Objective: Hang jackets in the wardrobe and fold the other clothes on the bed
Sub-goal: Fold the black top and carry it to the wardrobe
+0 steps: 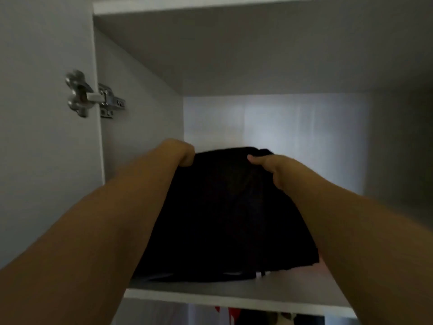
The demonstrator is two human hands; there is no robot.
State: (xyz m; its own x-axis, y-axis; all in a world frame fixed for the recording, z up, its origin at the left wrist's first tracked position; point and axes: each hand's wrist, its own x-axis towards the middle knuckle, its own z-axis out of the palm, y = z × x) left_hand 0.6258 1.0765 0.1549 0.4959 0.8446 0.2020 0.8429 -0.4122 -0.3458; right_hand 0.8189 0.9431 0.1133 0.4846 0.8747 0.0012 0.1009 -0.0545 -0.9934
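You face into an open wardrobe compartment. The folded garment [225, 214] lies on the shelf [234, 293] in front of you, between your arms. Your left hand [181, 152] is at its far left corner, your right hand [269, 166] at its far right corner. The door hinge [93, 97] sits on the left wall, above the garment. More clothes [234, 313] hang below the shelf.

we see a matt black cloth garment [225, 214] on a smooth, matt white shelf [234, 294]. at far left, we note a shiny metal hinge [93, 97].
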